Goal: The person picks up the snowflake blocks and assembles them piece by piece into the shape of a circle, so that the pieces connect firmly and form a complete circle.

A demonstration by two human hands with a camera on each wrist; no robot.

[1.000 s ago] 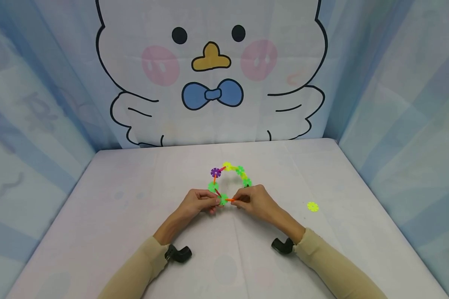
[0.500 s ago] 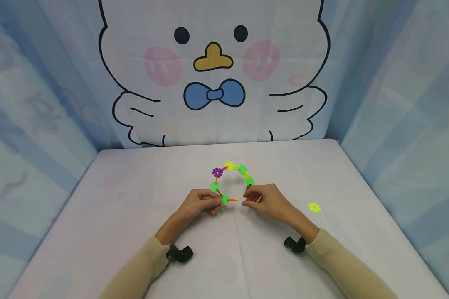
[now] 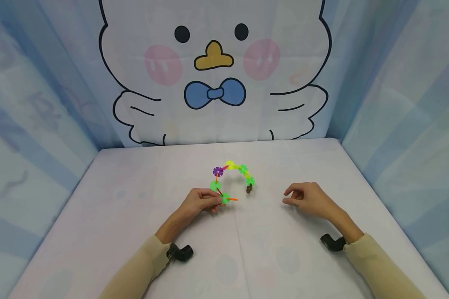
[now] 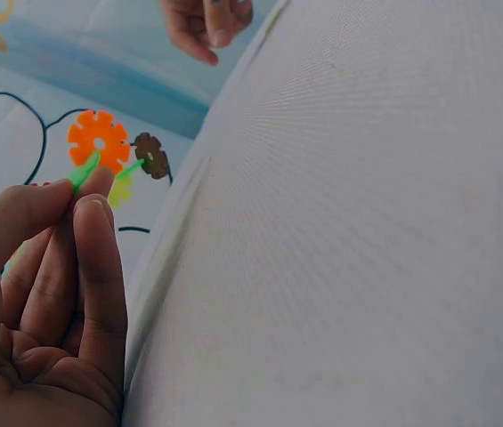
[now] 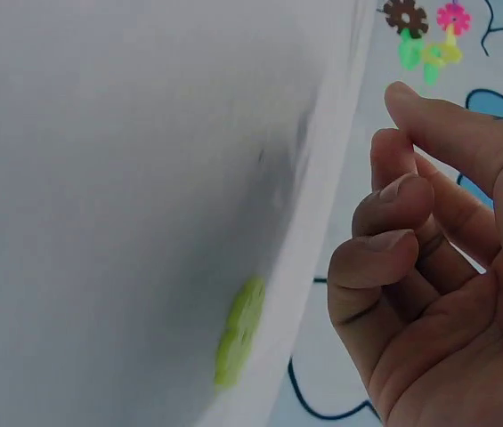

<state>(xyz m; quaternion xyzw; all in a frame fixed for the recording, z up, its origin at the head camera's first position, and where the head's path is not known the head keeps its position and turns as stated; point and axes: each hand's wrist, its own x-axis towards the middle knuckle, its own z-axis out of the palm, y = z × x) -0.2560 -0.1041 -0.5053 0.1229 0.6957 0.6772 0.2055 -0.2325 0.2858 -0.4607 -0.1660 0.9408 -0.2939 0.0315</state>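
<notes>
In the head view, my left hand (image 3: 201, 200) pinches a green notched plastic disc (image 3: 225, 198) at the near end of a chain of linked snowflake discs. An orange disc (image 4: 99, 142) sticks out from that green one, edge-on in the head view. The chain curves back past a purple disc (image 3: 218, 171) and a yellow disc (image 3: 230, 165) to a brown disc (image 3: 249, 189), leaving a gap between orange and brown. To the right, my right hand (image 3: 311, 199) hovers with loosely curled fingers and nothing between them. A loose yellow-green disc (image 5: 240, 331) lies below it, hidden in the head view.
A white cloth covers the table (image 3: 134, 178). Behind it hangs a curtain (image 3: 217, 120) printed with a cartoon bird, and blue curtains (image 3: 408, 124) close both sides. Each wrist carries a black camera (image 3: 181, 253).
My right hand has let go of the orange disc and moved right, over the loose yellow disc. The left hand stays in place, still pinching the green disc.
</notes>
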